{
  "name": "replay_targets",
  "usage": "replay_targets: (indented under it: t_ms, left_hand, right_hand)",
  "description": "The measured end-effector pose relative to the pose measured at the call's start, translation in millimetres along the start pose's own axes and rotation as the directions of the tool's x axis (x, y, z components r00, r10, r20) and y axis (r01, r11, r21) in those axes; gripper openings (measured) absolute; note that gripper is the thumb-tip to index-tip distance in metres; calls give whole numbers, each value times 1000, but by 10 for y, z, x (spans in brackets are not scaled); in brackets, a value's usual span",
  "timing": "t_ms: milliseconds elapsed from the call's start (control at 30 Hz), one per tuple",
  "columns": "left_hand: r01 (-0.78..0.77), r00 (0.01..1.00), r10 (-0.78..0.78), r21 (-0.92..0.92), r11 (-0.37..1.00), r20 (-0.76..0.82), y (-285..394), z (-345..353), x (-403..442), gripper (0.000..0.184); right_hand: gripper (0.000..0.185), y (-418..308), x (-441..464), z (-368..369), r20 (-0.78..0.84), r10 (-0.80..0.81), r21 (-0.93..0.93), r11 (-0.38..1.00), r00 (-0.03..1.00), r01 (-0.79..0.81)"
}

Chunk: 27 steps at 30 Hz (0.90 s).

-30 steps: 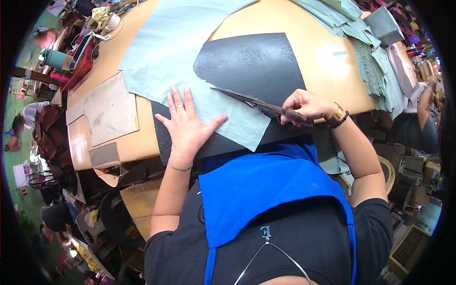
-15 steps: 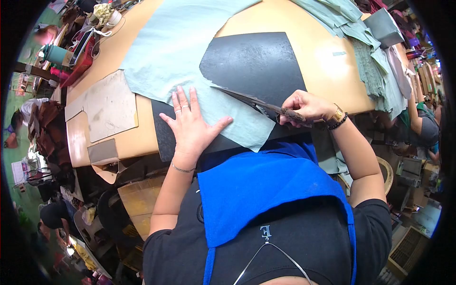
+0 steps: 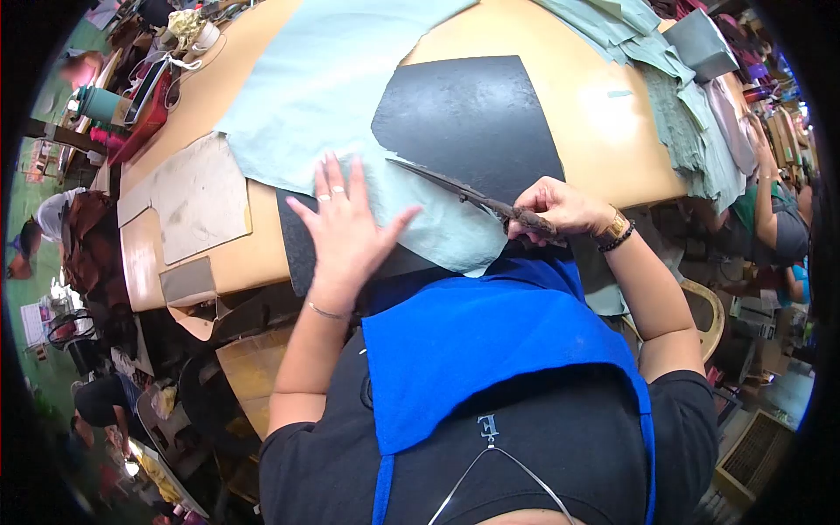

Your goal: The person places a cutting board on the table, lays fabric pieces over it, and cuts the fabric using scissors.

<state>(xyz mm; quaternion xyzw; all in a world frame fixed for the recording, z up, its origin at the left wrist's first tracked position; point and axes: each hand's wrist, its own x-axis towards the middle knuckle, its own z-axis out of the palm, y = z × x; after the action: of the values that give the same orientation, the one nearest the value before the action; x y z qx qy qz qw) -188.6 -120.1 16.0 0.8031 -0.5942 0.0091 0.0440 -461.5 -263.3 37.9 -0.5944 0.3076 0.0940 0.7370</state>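
Note:
A pale green sheet (image 3: 306, 96), which could be thin leather or cloth, lies over a black board (image 3: 468, 109) in front of me. My left hand (image 3: 346, 223) is spread open over the near left part of the sheet, fingers pointing away from me; whether the palm touches it I cannot tell. My right hand (image 3: 556, 210) grips the handles of dark, worn scissors (image 3: 468, 192) at the right. Their long blades point left and away along the sheet's cut edge, and they look nearly closed. The near corner of the sheet hangs by my blue apron (image 3: 499, 350).
A worn grey-beige pattern card (image 3: 197, 201) lies on the yellow tabletop (image 3: 595, 131) at the left. Stacked green sheets (image 3: 674, 105) hang over the table's right side. A red tray (image 3: 144, 118) stands far left. Other people work at both sides.
My left hand has shifted slightly left and looks a little lifted, its fingers blurred. The scissors' handles and my right hand have moved slightly left.

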Motion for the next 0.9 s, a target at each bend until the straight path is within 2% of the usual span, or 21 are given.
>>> replay_targets:
  t_ms: [33,133,267,433,800,900]
  left_hand:
    - [-18,999,19,21,1000,-45,-81,-17,94,97]
    - [-117,991,113,-51,992,-77,-390,0,395,99]
    - [-148,984,153,-61,987,86,-499,55,531,109]
    - [-129,990,133,-70,989,57,-495,90,494,110]
    - [-118,992,122,-78,990,46,-331,80,314,112]
    - [-121,991,124,-80,989,38,-302,78,254,112]
  right_hand:
    - [28,8,-5,2,0,5,-2,1000,1000,-5]
    - [28,-25,37,11,11,19,-2,1000,1000,-19]
    - [29,-196,106,63,18,18,17,1000,1000,-18]
    - [32,-171,177,94,4,-70,14,997,998,70]
    - [33,-10,102,259,14,-34,62,998,999,33]
    - [32,41,64,323,-13,-84,112,990,996,85]
